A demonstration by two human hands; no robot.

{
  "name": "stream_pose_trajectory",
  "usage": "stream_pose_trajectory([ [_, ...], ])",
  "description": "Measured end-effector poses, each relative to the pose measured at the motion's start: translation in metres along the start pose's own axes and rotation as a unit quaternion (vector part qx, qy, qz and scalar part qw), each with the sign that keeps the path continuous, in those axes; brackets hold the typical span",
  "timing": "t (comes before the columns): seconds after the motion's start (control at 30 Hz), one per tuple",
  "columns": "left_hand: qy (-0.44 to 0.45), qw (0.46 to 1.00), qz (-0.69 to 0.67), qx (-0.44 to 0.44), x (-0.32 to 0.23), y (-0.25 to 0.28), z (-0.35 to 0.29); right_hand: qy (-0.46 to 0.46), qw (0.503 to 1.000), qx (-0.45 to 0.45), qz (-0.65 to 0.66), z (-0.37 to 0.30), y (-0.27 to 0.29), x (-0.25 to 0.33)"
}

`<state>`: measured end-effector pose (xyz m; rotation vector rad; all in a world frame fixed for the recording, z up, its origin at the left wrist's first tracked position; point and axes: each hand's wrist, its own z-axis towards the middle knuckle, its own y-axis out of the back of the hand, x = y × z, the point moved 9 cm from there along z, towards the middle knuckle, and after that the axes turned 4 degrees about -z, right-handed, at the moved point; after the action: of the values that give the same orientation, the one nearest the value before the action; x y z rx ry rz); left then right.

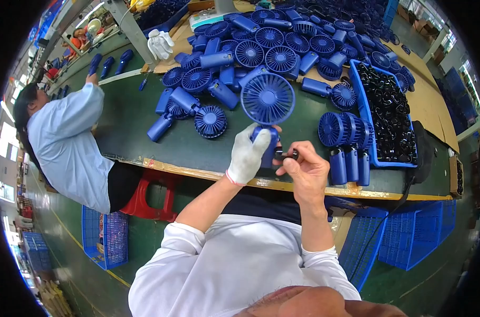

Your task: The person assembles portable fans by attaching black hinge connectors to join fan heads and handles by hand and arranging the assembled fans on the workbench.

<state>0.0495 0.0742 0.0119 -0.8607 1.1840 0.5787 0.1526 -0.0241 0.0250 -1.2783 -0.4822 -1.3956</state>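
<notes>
A blue handheld fan [268, 99] stands upright in front of me, its round grille at the top. My left hand [246, 154], in a white glove, is closed around the fan's handle. Beside that handle, my bare right hand [307, 168] pinches a small black part [287, 154] between thumb and fingers. The part is at the handle's right side; whether it touches or is fixed there I cannot tell. To the right, several fans [345, 130] stand in a row by the table's front edge.
A large heap of blue fans [269, 39] covers the back of the green table [139, 132]. A blue tray [354, 87] full of small black parts is at right. A person in a light blue top [68, 134] works at left near a red stool [150, 195]. Blue crates [417, 238] stand below.
</notes>
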Motion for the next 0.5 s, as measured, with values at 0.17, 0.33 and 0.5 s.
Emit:
stream_pose_trajectory([
  [0.17,-0.031,0.99,0.136,0.032,-0.02,-0.006,-0.017,-0.039,0.997,-0.005,0.066,-0.006,-0.002,-0.023],
  [0.33,-0.048,0.966,0.251,0.036,-0.032,-0.014,-0.018,-0.058,0.995,-0.053,0.062,-0.013,0.002,-0.022],
  [0.5,-0.113,0.929,0.348,0.053,-0.027,-0.023,-0.025,-0.023,0.994,-0.098,0.028,-0.018,0.009,-0.03],
])
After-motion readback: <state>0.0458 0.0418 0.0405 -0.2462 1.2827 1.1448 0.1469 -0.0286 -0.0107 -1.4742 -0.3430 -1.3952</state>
